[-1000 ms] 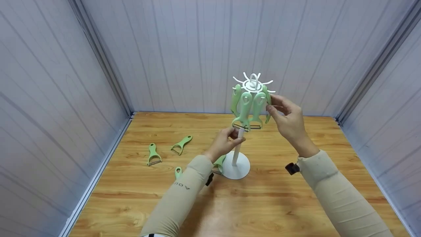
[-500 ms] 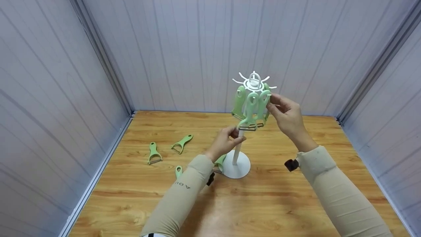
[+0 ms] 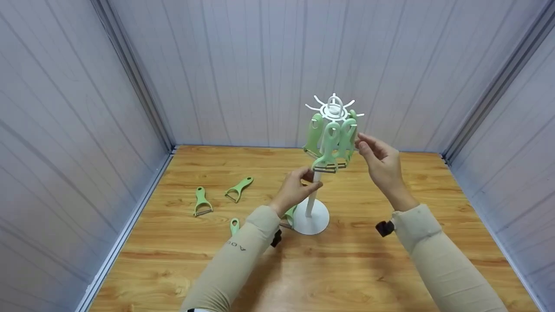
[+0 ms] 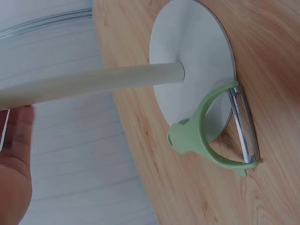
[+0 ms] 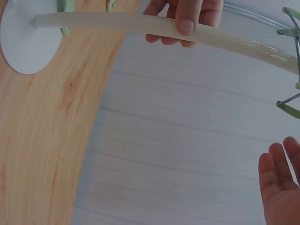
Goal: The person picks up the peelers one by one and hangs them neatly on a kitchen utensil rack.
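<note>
A white stand with a ring of hooks [image 3: 334, 111] on top holds several green peelers [image 3: 331, 141], hung by their handle holes with blades down. My left hand [image 3: 295, 189] grips the stand's pole [image 4: 112, 78] below the blades; in the right wrist view its thumb [image 5: 186, 26] lies over the pole. Just right of the hanging peelers, my right hand [image 3: 381, 162] is held with relaxed fingers and nothing in them. In the right wrist view this hand [image 5: 281, 187] shows a gap to the peelers. Another peeler [image 4: 190, 136] overlaps the round base [image 4: 206, 51] in the left wrist view.
Left of the stand, two peelers [image 3: 202, 202] [image 3: 239, 189] lie on the wooden table [image 3: 173, 260]. A further peeler [image 3: 234, 226] is partly hidden by the left sleeve [image 3: 236, 255]. Pale panel walls [image 3: 243, 73] enclose the table at the back and both sides.
The hook ring and its peelers turned, with the front peelers shifting right. Since then my right hand has let go and drawn slightly away to the right. My left hand stays on the pole.
</note>
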Motion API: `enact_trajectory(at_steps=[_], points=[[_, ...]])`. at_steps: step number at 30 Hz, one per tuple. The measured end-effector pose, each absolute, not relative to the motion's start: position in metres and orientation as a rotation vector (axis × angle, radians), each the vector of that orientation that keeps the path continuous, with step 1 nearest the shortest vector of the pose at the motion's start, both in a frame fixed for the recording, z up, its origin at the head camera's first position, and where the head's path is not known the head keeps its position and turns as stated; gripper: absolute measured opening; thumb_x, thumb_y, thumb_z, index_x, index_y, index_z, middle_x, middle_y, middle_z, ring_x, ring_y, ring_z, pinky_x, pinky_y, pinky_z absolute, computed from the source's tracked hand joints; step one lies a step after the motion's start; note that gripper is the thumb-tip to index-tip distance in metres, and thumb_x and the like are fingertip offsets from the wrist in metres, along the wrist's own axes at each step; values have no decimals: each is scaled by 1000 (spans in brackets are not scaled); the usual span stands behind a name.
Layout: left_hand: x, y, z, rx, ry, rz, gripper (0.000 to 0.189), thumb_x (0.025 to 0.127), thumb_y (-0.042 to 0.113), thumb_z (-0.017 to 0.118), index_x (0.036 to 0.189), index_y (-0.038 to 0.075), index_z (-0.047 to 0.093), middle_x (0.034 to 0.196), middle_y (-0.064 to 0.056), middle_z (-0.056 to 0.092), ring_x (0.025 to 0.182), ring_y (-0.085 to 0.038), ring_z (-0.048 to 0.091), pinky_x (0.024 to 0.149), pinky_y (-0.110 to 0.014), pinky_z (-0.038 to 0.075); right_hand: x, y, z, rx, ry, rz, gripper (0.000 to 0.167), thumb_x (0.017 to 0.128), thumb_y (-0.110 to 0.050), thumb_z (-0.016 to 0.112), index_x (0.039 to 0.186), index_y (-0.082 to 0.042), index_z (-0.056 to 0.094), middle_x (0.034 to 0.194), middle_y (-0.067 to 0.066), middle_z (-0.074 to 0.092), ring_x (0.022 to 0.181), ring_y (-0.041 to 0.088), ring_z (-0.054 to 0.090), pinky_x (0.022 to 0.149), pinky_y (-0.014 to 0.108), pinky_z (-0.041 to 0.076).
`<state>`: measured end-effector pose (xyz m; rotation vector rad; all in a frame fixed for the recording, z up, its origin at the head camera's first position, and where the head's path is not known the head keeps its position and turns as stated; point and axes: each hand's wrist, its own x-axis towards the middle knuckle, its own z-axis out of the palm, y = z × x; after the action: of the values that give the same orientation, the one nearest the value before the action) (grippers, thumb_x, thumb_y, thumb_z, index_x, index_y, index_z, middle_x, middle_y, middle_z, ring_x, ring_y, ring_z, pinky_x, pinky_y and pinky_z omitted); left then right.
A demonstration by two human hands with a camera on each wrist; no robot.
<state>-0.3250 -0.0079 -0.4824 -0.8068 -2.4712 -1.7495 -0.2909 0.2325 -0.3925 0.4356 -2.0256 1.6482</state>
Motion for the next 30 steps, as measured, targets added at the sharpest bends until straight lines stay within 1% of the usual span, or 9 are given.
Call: enact_trajectory(at_steps=[4,7,9,11,16,19,23,28,30], points=[[-323,-16,-485,-823,-2474,-1764,25,101,10,79,123,2,71,117,-16,75,110,-26,72,93,-37,65,-288,235,-413,362,-2052,1669,31,111,-5,61,136,12,67,115,-6,79,106,1,72,95,17,57],[-323,-27,-488,-815,-2494,-1750,33,101,13,79,131,2,70,123,-18,74,115,-31,72,96,-41,64,-286,235,-429,310,-2081,1688,32,111,-6,61,136,12,67,115,-6,79,105,1,72,95,16,57],[-323,-35,-491,-797,-2524,-1720,36,101,15,79,134,3,69,125,-18,74,116,-33,72,97,-43,63,-284,234,-439,284,-2108,1693,32,110,-6,62,136,11,67,116,-1,79,105,2,72,95,16,57],[-322,-43,-496,-774,-2555,-1692,36,102,15,79,135,3,69,127,-18,73,117,-36,71,99,-46,62,-282,231,-449,269,-2136,1682,31,109,-5,65,135,10,68,118,6,79,104,2,72,94,16,57],[-319,-62,-510,-662,-2641,-1638,38,101,14,79,136,4,66,130,-19,70,119,-36,69,103,-49,59,-279,220,-471,276,-2212,1685,30,103,-3,73,131,8,71,121,19,76,102,0,71,92,16,58],[-316,-70,-519,-565,-2687,-1619,44,100,17,80,139,4,64,131,-19,69,120,-35,68,104,-50,58,-279,212,-482,267,-2239,1736,34,100,-2,77,132,7,71,122,19,75,104,2,71,93,17,58],[-314,-76,-529,-473,-2736,-1602,50,99,20,82,141,3,62,132,-22,67,121,-38,67,104,-52,57,-281,202,-496,250,-2266,1794,38,98,1,79,134,6,70,122,18,74,108,11,72,92,17,59],[-311,-77,-540,-402,-2816,-1568,56,99,25,82,145,3,60,138,-25,65,123,-37,65,103,-51,56,-283,187,-509,324,-2266,1795,38,95,6,79,132,9,70,122,26,74,113,29,74,92,19,60],[-310,-77,-544,-376,-2841,-1555,60,99,28,82,148,2,58,140,-25,65,124,-37,64,103,-52,57,-284,181,-512,368,-2243,1805,38,94,8,79,131,9,70,121,28,74,112,30,75,91,20,61]])
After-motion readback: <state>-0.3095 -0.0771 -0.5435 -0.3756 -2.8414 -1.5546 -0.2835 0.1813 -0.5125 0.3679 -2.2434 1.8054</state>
